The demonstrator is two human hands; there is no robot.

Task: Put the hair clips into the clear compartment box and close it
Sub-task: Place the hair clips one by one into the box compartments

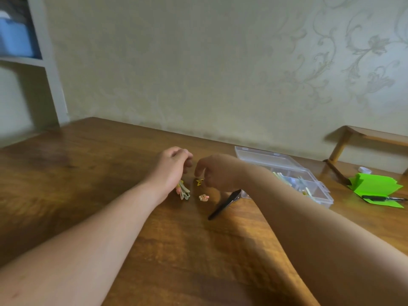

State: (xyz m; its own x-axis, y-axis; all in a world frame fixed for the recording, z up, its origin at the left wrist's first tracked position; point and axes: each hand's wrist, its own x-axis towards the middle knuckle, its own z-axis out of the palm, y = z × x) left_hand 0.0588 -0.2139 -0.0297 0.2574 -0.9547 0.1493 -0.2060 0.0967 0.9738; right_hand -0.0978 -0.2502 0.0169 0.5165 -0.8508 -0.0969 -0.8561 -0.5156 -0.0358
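Head view: nearest, a black clip (224, 205) lies beside the right forearm, with a pink clip (204, 197) just beyond. The left hand (173, 167) curls round a clip bundle (184, 192). The right hand (215, 173) bends over a yellow clip (199, 181), grip unclear. The open box (267, 156) lies far right.

No legible text, label, brand, number or sign can be read. The clear compartment box (265, 157) at right, the green paper (375, 184) at far right and the black pen (384, 198) on it show no readable markings.
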